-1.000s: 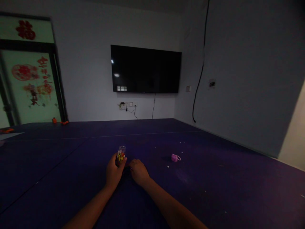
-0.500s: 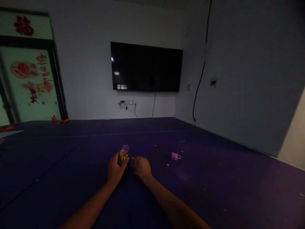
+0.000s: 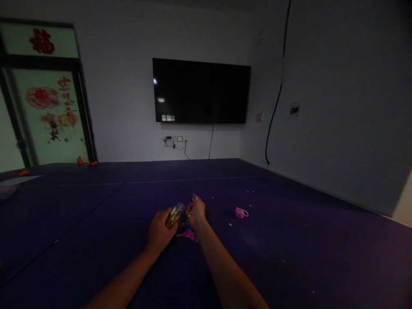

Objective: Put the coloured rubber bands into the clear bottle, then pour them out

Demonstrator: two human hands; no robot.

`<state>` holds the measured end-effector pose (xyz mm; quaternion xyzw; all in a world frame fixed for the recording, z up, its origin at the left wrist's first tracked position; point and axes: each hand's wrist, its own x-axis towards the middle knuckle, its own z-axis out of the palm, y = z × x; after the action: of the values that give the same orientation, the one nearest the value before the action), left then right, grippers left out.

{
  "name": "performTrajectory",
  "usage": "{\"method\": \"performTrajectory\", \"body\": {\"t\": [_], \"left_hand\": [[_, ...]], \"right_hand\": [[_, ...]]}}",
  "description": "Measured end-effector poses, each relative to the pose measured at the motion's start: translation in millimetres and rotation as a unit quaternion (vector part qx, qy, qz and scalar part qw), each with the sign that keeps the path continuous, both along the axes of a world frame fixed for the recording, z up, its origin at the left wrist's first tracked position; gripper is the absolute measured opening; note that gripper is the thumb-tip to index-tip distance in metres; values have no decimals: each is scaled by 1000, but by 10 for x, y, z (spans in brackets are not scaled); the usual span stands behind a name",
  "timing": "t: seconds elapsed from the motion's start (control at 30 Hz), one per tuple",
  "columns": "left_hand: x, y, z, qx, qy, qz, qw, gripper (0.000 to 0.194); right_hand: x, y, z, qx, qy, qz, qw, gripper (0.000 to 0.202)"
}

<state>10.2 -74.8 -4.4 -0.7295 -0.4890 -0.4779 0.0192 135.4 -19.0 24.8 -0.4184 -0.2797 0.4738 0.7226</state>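
Observation:
A small clear jar [image 3: 175,215] with yellow and red bands inside is held in my left hand [image 3: 161,229], its mouth tilted up and to the right. Beside it, my right hand [image 3: 197,214] is closed round a bunch of colourful bands [image 3: 194,198] that stick out above and left of the fingers. On the dark purple surface between the hands lies a loose pile of pink, blue and yellow bands [image 3: 188,234]. A pink cap with a loop [image 3: 240,212] rests to the right of my right hand.
Small white scraps are scattered on the purple surface [image 3: 289,249]. Orange objects [image 3: 93,163] lie at the far left, near a door. A pale sheet [image 3: 19,180] is at the left edge. A television [image 3: 201,92] hangs on the far wall, and a black cable [image 3: 275,107] hangs at right.
My right hand has risen and moved slightly right, now with a bunch of bands showing. The jar is tilted further right. More of the pile between the hands is visible. The view has shifted slightly left.

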Motion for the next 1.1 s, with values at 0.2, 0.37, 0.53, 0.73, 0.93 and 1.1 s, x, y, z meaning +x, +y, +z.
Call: {"method": "performTrajectory", "body": {"t": [0.2,0.37,0.53,0.73,0.93,1.1], "left_hand": [[22,-93,57,38,86,-9,996,37],[33,-127,74,50,148,-24,987,37],[30,-132,79,52,177,-26,982,34],[50,-168,116,43,202,-43,978,32],[58,-170,113,55,193,-47,978,31],[58,-167,101,65,189,-42,979,28]], "right_hand": [[156,-47,59,19,140,33,989,22],[207,-87,94,39,200,60,977,17],[233,-102,74,50,228,77,969,19],[222,-84,66,52,229,86,968,24],[167,-74,50,62,209,79,973,24],[159,-59,8,66,193,68,977,25]]}}
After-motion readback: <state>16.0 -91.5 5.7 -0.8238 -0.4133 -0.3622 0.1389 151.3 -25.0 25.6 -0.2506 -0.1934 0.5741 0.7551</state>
